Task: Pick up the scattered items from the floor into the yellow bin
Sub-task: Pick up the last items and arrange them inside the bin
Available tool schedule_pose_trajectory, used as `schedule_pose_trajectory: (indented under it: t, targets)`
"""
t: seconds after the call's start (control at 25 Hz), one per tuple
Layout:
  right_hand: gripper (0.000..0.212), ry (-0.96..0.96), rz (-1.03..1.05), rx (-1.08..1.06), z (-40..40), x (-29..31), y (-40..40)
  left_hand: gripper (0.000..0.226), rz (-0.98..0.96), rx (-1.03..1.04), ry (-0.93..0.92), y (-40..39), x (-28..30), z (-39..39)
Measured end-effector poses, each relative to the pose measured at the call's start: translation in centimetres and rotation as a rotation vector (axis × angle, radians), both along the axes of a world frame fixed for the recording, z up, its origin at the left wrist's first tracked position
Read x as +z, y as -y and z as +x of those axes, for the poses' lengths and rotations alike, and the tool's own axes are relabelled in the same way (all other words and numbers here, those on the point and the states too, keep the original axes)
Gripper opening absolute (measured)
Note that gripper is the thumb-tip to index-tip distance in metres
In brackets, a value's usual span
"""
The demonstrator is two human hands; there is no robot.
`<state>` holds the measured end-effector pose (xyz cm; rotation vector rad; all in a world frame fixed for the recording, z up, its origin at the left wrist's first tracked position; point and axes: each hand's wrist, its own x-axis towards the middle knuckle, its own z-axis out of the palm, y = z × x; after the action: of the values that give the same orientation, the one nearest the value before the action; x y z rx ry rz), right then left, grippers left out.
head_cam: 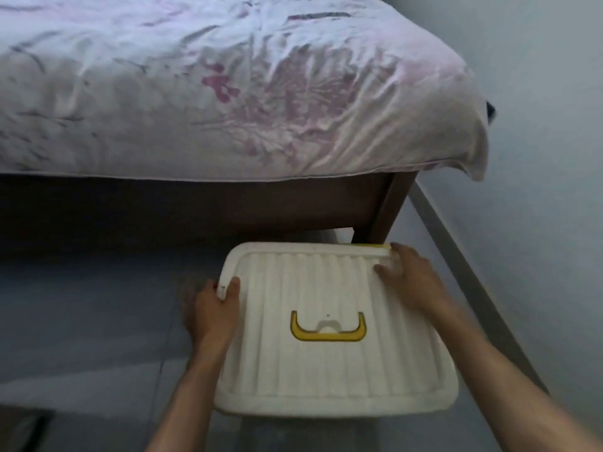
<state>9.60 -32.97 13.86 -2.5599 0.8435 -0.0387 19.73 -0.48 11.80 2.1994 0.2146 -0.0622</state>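
Your left hand (213,313) clamped on the white lid's (329,363) left edge, your right hand (408,278) gripping its far right corner, yellow bin (372,245) beneath.

Lid (332,324) hides yellow bin (372,245).

Single view only, from a head-worn wide-angle camera. It looks forward and steeply down over the person's own forearms, which enter from the bottom edge. The white lid (332,324) sits close beneath the lens, in the lower centre. The bed (228,93) fills the upper half, seen from above its near side, with its frame corner near the lid's far edge. The floor (81,321) lies lower left; the wall (538,125) runs down the right. Straight edges bow toward the frame margins.
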Motion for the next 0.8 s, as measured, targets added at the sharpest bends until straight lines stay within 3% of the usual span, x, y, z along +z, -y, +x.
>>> schedule_pose_trajectory:
  t: [0.12,0.28,0.36,0.48,0.8]
  targets:
    - [0.082,0.096,0.288,-0.185,-2.9,-1.6,0.5,0.041,-0.074,0.009,-0.003,-0.6,-0.4,0.8]
    - [0.058,0.034,0.758,-0.318,-5.9,-1.4,2.3,0.033,-0.079,-0.123,-0.113,-1.0,-0.9,1.5]
    - [0.054,0.030,0.758,-0.372,-6.5,-1.6,1.8,0.035,-0.066,-0.168,-0.123,-1.0,-0.9,1.5]
    - [0.050,0.120,0.589,-0.379,-5.5,-1.6,-0.7,0.039,-0.003,-0.165,-0.118,-2.3,-1.1,2.3]
    - [0.056,0.227,0.437,-0.305,1.2,-2.3,-6.9,0.049,0.239,0.063,-0.014,-8.4,-0.6,4.9]
